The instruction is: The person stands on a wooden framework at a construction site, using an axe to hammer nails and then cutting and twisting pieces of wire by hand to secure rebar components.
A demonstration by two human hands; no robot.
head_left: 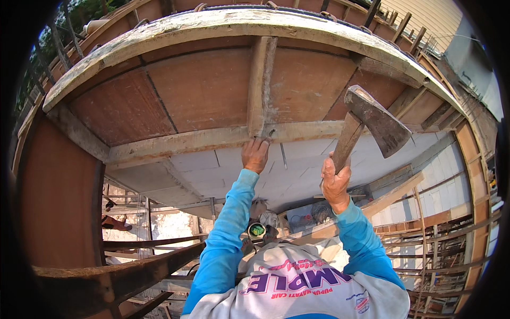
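My right hand (336, 183) is wrapped round the wooden handle of an axe (380, 121), raised with its worn, rusty head up and the blade toward the right. My left hand (255, 154) is closed at the lower edge of a long timber beam (202, 140), its fingertips bent against the wood. Whatever those fingers pinch is too small to make out. Just above them, a short upright batten (261, 85) meets the beam. A dark spot shows on the wood beside the fingertips.
Reddish-brown plywood panels (202, 87) are framed by a pale top plank (228, 21). Below the beam runs a pale block wall (234, 173). Dark scaffold poles (133, 279) cross at lower left. A round container (256, 230) with green stuff stands below me, near my feet.
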